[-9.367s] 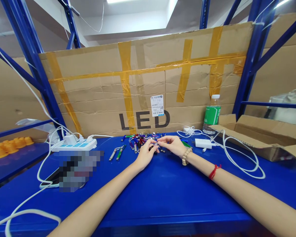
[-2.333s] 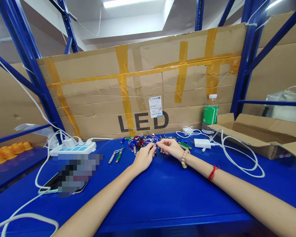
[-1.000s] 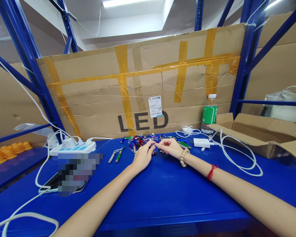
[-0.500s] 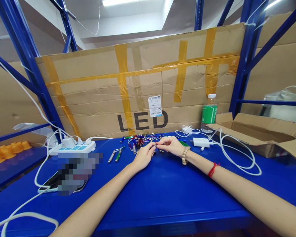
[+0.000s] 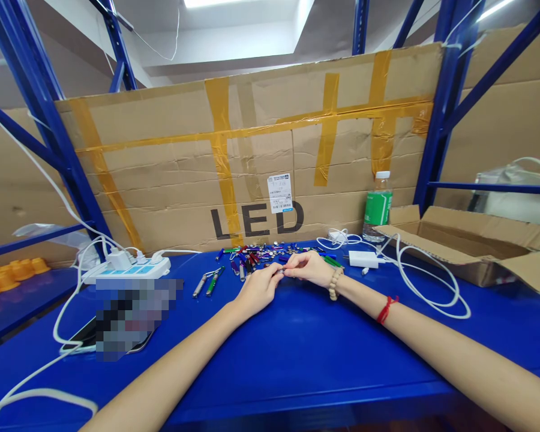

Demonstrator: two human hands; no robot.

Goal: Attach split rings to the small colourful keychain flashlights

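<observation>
Holding a small shiny piece (image 5: 281,272) between the two hands, just in front of a heap of small metallic parts (image 5: 252,259) on the blue table top (image 5: 306,354). Pinching with thumb and forefinger of the left hand (image 5: 258,288); pinching likewise, from the opposite side, with thumb and forefinger of the right hand (image 5: 312,269). Bringing both sets of fingertips nearly together over the piece (too small and too covered to identify). Cannot tell which of the two pinches bears the piece more firmly. Wearing a beaded bracelet (image 5: 335,284) at the right wrist and a red string (image 5: 387,310) farther up the same forearm.

Noting, to the left of the heap and apart from it, a silver barrel (image 5: 200,286) and a green barrel (image 5: 212,284), side by side, with thin bright metal at the far ends. Recording farther left a white power strip (image 5: 130,271) with plugs seated, and nearer a dark flat device (image 5: 83,333), partly masked by pixel blocks. Listing on the right a white adapter (image 5: 363,259) with looped cable, an upright green-labelled bottle (image 5: 378,207) and an open cardboard box (image 5: 472,243). Finding behind everything a taped cardboard panel (image 5: 175,180), lettered "LED".
</observation>
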